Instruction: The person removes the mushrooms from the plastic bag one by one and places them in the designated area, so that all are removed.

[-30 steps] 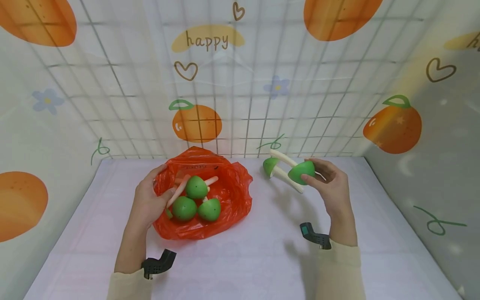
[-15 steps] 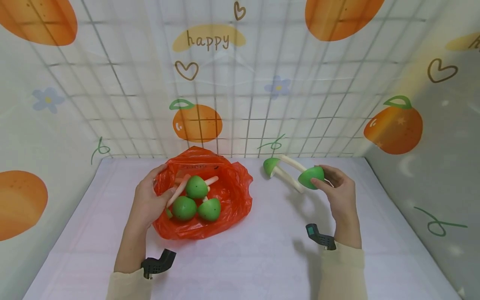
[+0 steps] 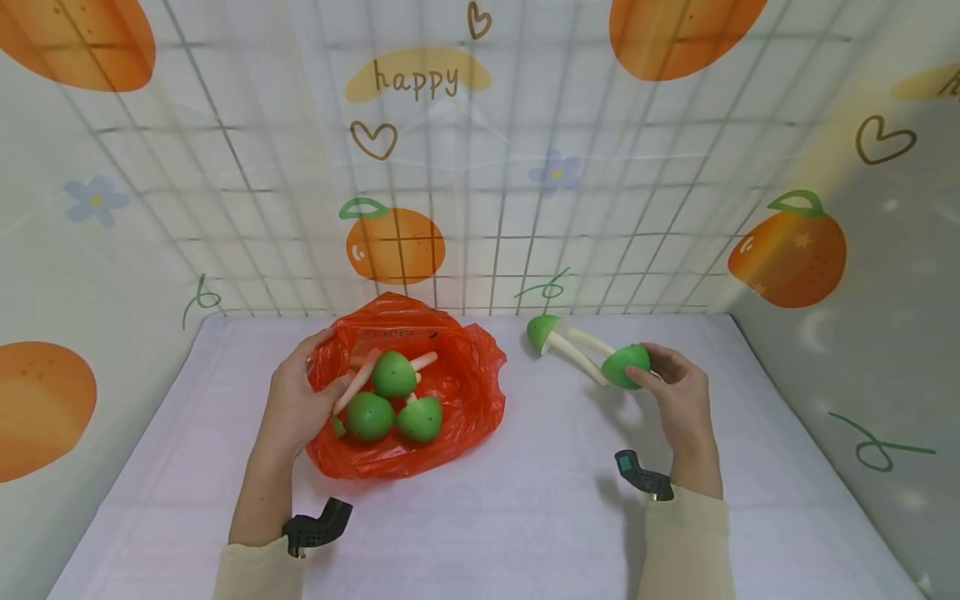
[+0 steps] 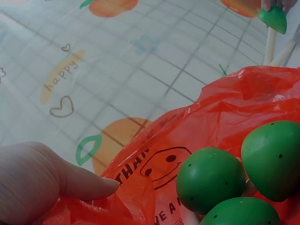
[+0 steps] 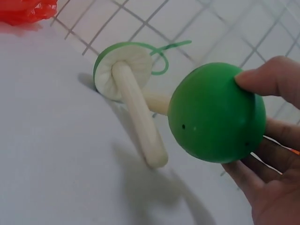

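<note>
Since the earlier frame, the held mushroom (image 3: 626, 367) has been lowered and shifted rightward by the right hand (image 3: 678, 392); no change of place is noted for the bag (image 3: 472, 400).

Nearest, beige sleeves (image 3: 686, 542) are seen on both arms, with a black camera (image 3: 318, 525) worn at each wrist. On the left side of the table (image 3: 487, 533), the red bag is gripped at its left edge by the left hand (image 3: 300, 396), thumb laid over the rim. Inside, three green caps (image 3: 393, 375) and some pale stems are observed.

To the right, the held mushroom is pinched at its cap between thumb and fingers of the right hand, its stem pointed away to the rear left. Whether the loose mushroom (image 3: 543, 335) is touched by it cannot be told. The latter is found on the table just beyond, cap to the left. At the rear, a curtain (image 3: 480, 167) printed with oranges is hung before a wire grid.
</note>
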Demonstrator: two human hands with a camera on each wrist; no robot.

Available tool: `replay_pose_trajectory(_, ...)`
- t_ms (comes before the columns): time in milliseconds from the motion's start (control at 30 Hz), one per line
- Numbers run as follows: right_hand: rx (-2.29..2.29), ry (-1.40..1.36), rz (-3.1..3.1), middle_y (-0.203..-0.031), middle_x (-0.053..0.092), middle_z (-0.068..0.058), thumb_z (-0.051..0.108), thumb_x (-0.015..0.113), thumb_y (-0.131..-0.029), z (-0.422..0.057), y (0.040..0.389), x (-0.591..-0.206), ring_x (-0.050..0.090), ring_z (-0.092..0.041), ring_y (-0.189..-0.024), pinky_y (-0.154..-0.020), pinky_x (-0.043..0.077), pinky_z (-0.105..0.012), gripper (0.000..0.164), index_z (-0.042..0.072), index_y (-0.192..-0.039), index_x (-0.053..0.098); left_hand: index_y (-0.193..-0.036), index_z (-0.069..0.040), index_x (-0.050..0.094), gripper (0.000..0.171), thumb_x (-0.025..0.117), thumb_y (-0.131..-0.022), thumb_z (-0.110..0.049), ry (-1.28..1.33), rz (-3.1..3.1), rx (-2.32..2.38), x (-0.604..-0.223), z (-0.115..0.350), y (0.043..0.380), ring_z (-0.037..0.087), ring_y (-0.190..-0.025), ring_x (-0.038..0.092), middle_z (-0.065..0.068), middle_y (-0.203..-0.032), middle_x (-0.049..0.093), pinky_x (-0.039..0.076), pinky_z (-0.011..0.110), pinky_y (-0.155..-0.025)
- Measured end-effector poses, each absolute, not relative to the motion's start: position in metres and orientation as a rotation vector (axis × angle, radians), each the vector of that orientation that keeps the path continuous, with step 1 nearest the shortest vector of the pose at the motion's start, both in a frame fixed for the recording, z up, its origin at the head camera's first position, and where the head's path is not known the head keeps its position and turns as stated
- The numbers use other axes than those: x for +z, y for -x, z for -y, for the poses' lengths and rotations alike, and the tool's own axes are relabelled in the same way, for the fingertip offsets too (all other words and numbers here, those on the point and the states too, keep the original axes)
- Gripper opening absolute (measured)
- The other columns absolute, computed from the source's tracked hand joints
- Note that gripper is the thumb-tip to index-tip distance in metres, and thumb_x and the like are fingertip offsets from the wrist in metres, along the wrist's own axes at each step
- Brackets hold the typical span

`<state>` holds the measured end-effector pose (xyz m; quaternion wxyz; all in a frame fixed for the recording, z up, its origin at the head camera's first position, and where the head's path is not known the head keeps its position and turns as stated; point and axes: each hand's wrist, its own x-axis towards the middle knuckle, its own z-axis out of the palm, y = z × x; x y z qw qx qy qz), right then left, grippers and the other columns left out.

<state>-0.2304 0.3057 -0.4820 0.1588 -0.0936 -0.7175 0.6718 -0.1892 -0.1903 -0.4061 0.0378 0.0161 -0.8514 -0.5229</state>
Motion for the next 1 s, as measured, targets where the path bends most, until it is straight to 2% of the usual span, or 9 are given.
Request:
replay_pose_trajectory(333, 1.986, 0.294, 2.030, -0.110, 0.070, 0.012, -0.004, 0.080, -0.089, -0.310, 0.230, -0.492, 0.061, -0.007, -0.113, -0.093, 0.046, -0.013, 0.049, -0.007, -0.135, 0.062, -0.163, -0.016, 0.039, 0.074, 0.070, -0.098, -0.003, -0.058, 2.619, -1.594, -0.407, 0.191, 0.190, 0.040, -0.147, 0.040, 0.014, -0.163, 0.041, 0.042, 0.062, -0.113)
replay_pose_trajectory(533, 1.971, 0.326, 2.097, -0.116, 0.068, 0.010, -0.003, 0.078, -0.091, -0.314, 0.229, -0.495, 0.057, -0.008, -0.115, -0.094, 0.046, -0.013, 0.051, -0.005, -0.139, 0.060, -0.164, -0.018, 0.038, 0.075, 0.070, -0.098, -0.004, -0.074, 2.624, -1.608, -0.406, 0.191, 0.190, 0.040, -0.147, 0.040, 0.014, -0.164, 0.040, 0.043, 0.062, -0.113)
replay_pose_trajectory(700, 1.939, 0.295, 2.216, -0.120, 0.064, 0.011, 0.000, 0.077, -0.093, -0.321, 0.230, -0.499, 0.053, -0.006, -0.119, -0.094, 0.045, -0.009, 0.058, -0.007, -0.145, 0.053, -0.164, -0.018, 0.038, 0.075, 0.071, -0.098, -0.004, -0.067, 2.619, -1.610, -0.407, 0.191, 0.190, 0.040, -0.148, 0.039, 0.013, -0.164, 0.040, 0.043, 0.062, -0.113)
replay_pose_trajectory(1000, 2.020, 0.152, 2.167, -0.120, 0.068, 0.010, -0.001, 0.078, -0.092, -0.322, 0.228, -0.502, 0.055, -0.006, -0.118, -0.095, 0.045, -0.009, 0.058, -0.012, -0.143, 0.051, -0.164, -0.017, 0.038, 0.075, 0.070, -0.098, -0.004, -0.058, 2.610, -1.624, -0.407, 0.192, 0.189, 0.040, -0.148, 0.038, 0.014, -0.164, 0.040, 0.042, 0.062, -0.114)
